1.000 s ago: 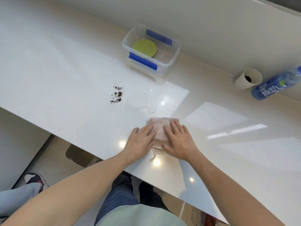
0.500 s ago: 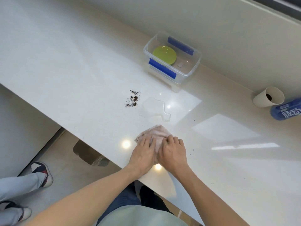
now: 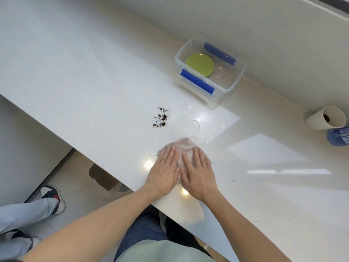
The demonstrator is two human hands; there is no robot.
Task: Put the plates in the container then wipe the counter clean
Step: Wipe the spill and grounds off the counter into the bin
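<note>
I see the white counter [image 3: 94,76] against a pale wall. Left hand [image 3: 164,168] and right hand [image 3: 198,171] lie flat, side by side, pressing a pink cloth [image 3: 184,147] at a puddle's [image 3: 186,127] edge. Dark crumbs [image 3: 161,117] just left. Green plate [image 3: 199,64] sits inside the clear container [image 3: 234,86] near the wall.

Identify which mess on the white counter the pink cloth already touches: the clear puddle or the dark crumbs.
The clear water puddle: the pink cloth's far edge overlaps it. The dark crumbs lie apart, untouched.
</note>
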